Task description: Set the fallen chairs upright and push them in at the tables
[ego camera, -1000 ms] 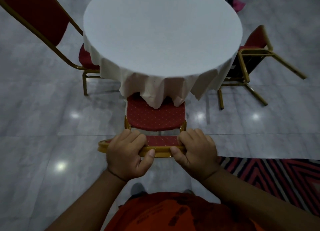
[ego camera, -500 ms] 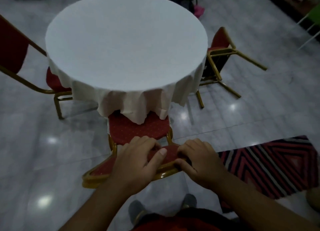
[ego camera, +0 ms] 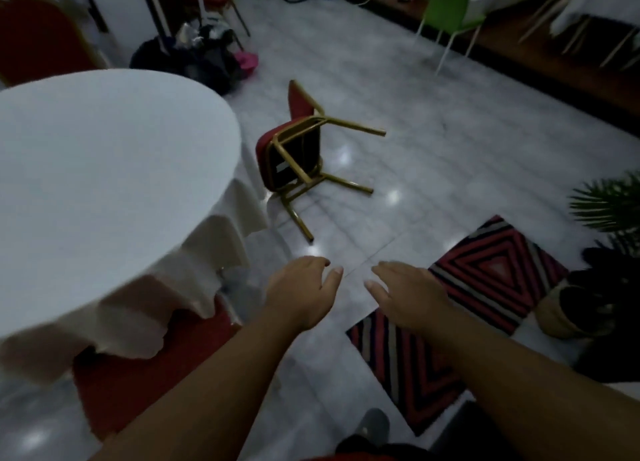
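A red chair with a gold frame (ego camera: 294, 149) lies on its side on the grey floor, right of the round table with a white cloth (ego camera: 104, 190), its legs pointing right and toward me. My left hand (ego camera: 301, 291) and my right hand (ego camera: 405, 294) hover open over the floor, well short of that chair and holding nothing. The red seat of a pushed-in chair (ego camera: 145, 367) shows under the cloth at lower left. Another red chair back (ego camera: 38, 38) stands beyond the table at far left.
A striped red, black and grey rug (ego camera: 460, 311) lies to the right. A potted plant (ego camera: 609, 218) and a basket (ego camera: 568, 311) stand at the right edge. Dark bags (ego camera: 194, 55) sit behind the table. A green chair (ego camera: 450, 7) stands at the back.
Both hands have let go of the near chair's back, which now sits pushed in under the table. The view has swung right toward the fallen chair.
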A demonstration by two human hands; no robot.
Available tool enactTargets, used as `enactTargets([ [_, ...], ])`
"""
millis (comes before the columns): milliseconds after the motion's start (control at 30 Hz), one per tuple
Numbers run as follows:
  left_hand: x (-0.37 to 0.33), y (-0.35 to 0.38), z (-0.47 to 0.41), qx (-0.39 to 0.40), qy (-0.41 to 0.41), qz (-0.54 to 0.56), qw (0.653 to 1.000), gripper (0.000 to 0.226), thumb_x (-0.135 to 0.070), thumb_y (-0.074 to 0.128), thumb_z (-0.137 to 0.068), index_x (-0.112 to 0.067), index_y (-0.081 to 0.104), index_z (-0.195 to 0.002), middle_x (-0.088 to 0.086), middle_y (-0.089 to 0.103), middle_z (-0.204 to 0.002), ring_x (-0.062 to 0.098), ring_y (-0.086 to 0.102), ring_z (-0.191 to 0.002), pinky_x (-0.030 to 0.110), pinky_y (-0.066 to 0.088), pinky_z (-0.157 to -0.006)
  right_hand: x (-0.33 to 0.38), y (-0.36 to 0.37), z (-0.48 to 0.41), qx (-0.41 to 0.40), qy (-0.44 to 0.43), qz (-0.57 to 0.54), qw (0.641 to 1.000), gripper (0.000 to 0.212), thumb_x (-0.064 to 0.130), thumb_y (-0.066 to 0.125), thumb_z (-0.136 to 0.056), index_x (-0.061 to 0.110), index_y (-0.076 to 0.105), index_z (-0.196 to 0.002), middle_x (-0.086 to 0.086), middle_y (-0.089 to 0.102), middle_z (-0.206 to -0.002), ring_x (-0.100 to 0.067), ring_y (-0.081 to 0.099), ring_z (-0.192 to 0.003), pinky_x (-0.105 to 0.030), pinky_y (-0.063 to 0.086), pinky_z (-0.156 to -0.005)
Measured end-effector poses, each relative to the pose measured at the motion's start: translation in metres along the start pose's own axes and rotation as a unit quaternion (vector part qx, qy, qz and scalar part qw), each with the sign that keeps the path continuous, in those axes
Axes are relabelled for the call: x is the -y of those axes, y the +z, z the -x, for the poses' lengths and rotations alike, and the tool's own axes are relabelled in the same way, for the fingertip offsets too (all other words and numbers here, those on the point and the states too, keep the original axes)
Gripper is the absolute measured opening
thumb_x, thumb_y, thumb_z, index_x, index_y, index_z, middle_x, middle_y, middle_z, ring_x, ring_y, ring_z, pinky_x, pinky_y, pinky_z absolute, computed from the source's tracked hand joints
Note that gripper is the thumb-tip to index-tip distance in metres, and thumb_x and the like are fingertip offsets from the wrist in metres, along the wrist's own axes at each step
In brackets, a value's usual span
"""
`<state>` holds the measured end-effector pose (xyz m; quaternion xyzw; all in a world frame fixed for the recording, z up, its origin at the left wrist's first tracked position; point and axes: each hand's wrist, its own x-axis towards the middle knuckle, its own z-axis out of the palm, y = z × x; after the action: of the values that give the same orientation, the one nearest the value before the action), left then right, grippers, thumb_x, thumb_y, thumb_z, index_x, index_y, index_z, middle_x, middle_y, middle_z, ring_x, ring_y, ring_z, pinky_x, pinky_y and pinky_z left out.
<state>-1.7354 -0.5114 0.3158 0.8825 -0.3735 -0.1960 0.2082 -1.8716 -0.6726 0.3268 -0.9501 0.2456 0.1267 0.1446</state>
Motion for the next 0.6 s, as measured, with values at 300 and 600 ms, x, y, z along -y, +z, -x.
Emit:
enactTargets([
  [300,-0.076,0.012,-0.149,0.043,-0.024,-0.029,0.998,0.056,-0.046,0.031,-0.107,-0.007,0.050,-0.142,0.013,0.052,-0.147,0.029,0.044,-0.137,0.042,0.033,-0.115,-0.120,-0.064,-0.108,0.018,0.044,0.026,0.999,0.061,0.050,0.026,-0.105,0.017,0.024,-0.157,-0.001,0.019,-0.166,-0.017,0.013,-0.153,-0.042,0.013,-0.122],
  [600,-0.080,-0.014,-0.344,0.056,-0.020,-0.053,0.997,0.064,-0.047,0.031,-0.106,-0.006,0.031,-0.156,0.014,0.034,-0.162,0.027,0.028,-0.151,0.041,0.022,-0.124,-0.154,-0.122,-0.271,-0.002,0.068,0.023,0.997,0.062,0.050,0.026,-0.104,0.019,0.021,-0.158,0.002,0.017,-0.167,-0.014,0.008,-0.154,-0.042,0.005,-0.124],
])
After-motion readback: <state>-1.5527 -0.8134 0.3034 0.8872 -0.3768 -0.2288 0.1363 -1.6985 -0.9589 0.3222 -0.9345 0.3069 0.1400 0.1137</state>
